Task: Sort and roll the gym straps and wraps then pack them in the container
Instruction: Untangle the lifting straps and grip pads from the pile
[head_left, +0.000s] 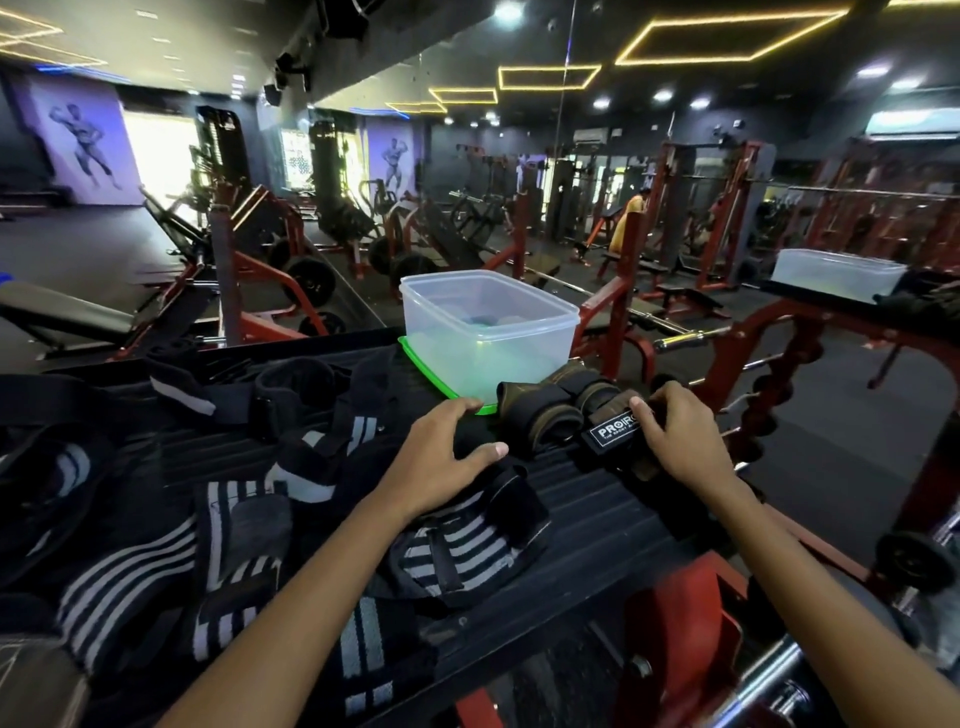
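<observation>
While lying crosswise, labelled strap (615, 434) sits under right hand (680, 434) fingers.

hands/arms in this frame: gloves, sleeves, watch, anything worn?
Nothing worn that shows. The left hand and right hand are bare: no gloves, rings or wraps visible. Both forearms are bare from the wrist to the bottom edge of the head view, with no sleeve cuff, watch or band in sight. Above that the arms are out of frame.
</observation>
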